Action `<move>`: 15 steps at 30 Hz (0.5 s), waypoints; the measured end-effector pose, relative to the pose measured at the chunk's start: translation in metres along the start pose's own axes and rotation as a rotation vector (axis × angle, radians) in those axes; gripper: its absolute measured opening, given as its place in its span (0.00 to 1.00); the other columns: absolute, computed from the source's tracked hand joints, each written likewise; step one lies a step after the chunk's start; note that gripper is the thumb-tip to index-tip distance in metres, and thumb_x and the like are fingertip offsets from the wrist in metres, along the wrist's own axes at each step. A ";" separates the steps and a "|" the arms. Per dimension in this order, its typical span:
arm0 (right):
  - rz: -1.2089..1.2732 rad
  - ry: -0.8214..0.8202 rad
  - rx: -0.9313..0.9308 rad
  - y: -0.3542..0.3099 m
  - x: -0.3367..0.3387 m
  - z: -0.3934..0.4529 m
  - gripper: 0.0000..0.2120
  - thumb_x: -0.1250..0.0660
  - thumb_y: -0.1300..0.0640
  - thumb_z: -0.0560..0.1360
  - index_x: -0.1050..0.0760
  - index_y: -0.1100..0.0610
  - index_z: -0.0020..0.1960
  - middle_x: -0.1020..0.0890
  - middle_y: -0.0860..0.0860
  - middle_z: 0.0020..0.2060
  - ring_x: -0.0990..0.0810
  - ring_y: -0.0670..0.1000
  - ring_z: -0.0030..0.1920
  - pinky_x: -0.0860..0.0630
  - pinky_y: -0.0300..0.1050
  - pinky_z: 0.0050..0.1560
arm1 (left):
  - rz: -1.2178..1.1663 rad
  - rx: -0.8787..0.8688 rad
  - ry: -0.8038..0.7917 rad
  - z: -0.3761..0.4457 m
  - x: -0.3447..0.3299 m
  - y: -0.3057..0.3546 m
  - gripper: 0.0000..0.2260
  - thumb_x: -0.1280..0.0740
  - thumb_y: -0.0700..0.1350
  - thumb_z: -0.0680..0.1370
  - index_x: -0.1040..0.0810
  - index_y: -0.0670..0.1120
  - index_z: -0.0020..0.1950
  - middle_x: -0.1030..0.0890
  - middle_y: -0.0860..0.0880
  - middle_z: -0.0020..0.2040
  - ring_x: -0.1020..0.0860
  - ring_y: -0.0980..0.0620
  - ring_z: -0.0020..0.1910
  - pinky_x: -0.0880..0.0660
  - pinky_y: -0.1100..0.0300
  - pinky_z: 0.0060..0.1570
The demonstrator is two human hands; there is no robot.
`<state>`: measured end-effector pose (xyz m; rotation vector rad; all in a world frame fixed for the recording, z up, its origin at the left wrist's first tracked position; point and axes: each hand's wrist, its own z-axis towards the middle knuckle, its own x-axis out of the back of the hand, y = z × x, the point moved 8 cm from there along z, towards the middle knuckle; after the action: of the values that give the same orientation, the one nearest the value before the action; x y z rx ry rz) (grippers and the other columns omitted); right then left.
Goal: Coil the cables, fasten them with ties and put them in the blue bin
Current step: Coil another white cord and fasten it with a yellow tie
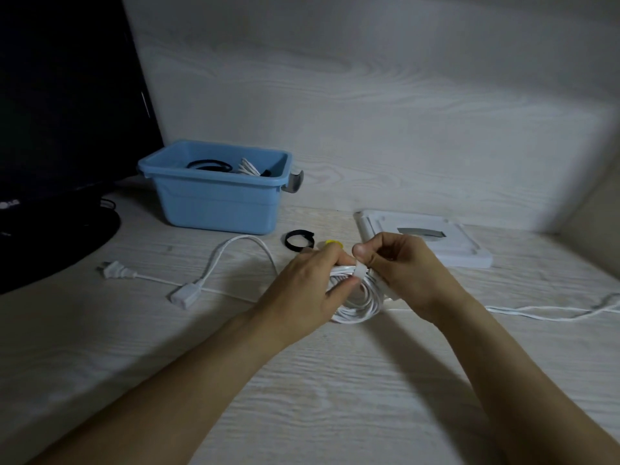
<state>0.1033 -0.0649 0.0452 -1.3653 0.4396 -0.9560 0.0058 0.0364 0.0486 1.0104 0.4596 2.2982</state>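
Two bare forearms reach in from the lower edge over a pale wood-grain bench [335,380]. Left hand [302,290]: fingers curled round a coiled white cable [360,305], thumb pressing a white tie [358,272] wrapped over the loops. Right hand [407,276]: thumb and fingers pinching the tie's upper end. Second white cable [235,245]: uncoiled, smooth, with a two-pin plug [115,270] and a rectangular socket end [185,294], lying to the left. Black tie [299,240]: one, looped, near a yellow item [333,243] mostly hidden behind the left hand. Blue bin [214,193]: plastic, rectangular, behind, holding black and white coils, partly hidden. White flat stand [469,250]: one. Dark monitor [60,112]: cut off at left.
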 end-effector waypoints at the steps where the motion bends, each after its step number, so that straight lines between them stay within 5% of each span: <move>1: -0.009 0.013 -0.030 0.003 0.001 0.000 0.08 0.30 0.58 0.77 0.23 0.60 0.40 0.23 0.44 0.24 0.29 0.40 0.23 0.33 0.33 0.26 | -0.019 0.028 0.006 0.000 0.000 -0.001 0.12 0.28 0.45 0.76 0.32 0.51 0.51 0.22 0.55 0.47 0.22 0.52 0.47 0.28 0.64 0.44; 4: 0.025 -0.005 -0.094 0.009 0.002 0.000 0.08 0.28 0.55 0.74 0.21 0.59 0.40 0.19 0.52 0.32 0.23 0.47 0.31 0.26 0.43 0.35 | -0.030 -0.022 -0.031 0.000 -0.003 0.006 0.18 0.30 0.44 0.78 0.35 0.56 0.60 0.20 0.51 0.53 0.23 0.51 0.54 0.26 0.58 0.51; 7: 0.158 -0.079 -0.187 0.018 0.003 -0.002 0.09 0.33 0.66 0.77 0.20 0.60 0.39 0.16 0.56 0.38 0.17 0.51 0.39 0.22 0.45 0.45 | 0.144 -0.255 -0.005 -0.002 -0.008 0.024 0.18 0.33 0.43 0.78 0.26 0.46 0.69 0.18 0.48 0.54 0.28 0.54 0.52 0.34 0.63 0.57; 12: 0.375 -0.190 -0.388 0.028 -0.005 -0.010 0.05 0.30 0.63 0.68 0.15 0.59 0.39 0.14 0.58 0.39 0.15 0.54 0.39 0.18 0.47 0.46 | 0.301 -0.409 0.097 -0.005 -0.008 0.032 0.13 0.34 0.45 0.79 0.19 0.41 0.60 0.16 0.47 0.51 0.25 0.51 0.47 0.34 0.53 0.56; 15: 0.426 -0.150 -0.413 0.031 -0.010 -0.010 0.08 0.36 0.68 0.76 0.19 0.60 0.44 0.16 0.58 0.38 0.17 0.54 0.36 0.19 0.47 0.42 | 0.356 -0.395 0.110 -0.002 -0.005 0.032 0.09 0.33 0.46 0.79 0.18 0.43 0.53 0.16 0.49 0.47 0.28 0.50 0.44 0.35 0.53 0.52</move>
<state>0.0999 -0.0662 0.0112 -1.6129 0.8067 -0.4199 -0.0051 0.0078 0.0607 0.8183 -0.1479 2.6250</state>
